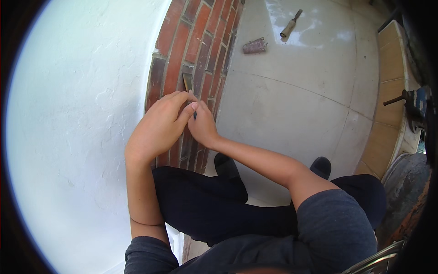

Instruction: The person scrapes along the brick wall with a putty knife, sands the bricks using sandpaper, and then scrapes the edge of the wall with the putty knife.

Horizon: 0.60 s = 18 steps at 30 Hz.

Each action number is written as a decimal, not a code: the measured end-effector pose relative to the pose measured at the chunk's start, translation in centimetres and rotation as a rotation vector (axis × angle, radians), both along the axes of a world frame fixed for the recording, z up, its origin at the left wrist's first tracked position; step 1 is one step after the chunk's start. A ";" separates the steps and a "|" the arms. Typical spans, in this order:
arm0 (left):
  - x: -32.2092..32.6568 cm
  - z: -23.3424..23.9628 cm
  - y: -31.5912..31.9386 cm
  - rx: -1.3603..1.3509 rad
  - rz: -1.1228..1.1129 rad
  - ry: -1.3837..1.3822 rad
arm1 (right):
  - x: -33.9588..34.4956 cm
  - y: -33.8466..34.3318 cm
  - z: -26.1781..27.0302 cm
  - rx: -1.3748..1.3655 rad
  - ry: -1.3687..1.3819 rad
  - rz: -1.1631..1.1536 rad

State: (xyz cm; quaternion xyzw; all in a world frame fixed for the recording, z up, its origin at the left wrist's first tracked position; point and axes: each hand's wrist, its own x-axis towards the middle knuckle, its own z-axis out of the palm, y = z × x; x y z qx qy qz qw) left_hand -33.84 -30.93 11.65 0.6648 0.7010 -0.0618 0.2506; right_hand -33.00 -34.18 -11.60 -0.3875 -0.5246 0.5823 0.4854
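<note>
A flat metal blade, perhaps a scraper or putty knife (187,81), rests its wide end against the red and dark brick facing (177,73) of the wall. Both my hands are close together on its handle, of which only a small dark bit shows between them. My right hand (202,125) is closed around the handle from the right. From the left, my left hand (162,121) reaches over, fingers bent at the top of the handle and thumb near my right fingers; its palm side is hidden, so its exact hold does not show.
White painted plaster wall (78,120) rises at the left. On the pale tiled floor (291,102) lie a worn chisel-like tool with a handle (288,28) and a broken purplish piece (255,46). A tan tiled ledge (390,102) and a blue metal vise-like fitting (419,102) stand right.
</note>
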 end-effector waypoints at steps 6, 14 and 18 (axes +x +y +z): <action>1.1 0.8 -0.3 0.007 -0.036 0.024 | 1.7 3.6 1.1 -0.023 -0.045 0.075; 1.7 0.5 -0.7 0.067 -0.096 -0.013 | -0.2 0.3 1.2 0.230 0.024 -0.038; 2.3 1.6 -1.1 0.050 -0.087 0.040 | 1.6 4.2 3.6 -0.023 -0.006 0.156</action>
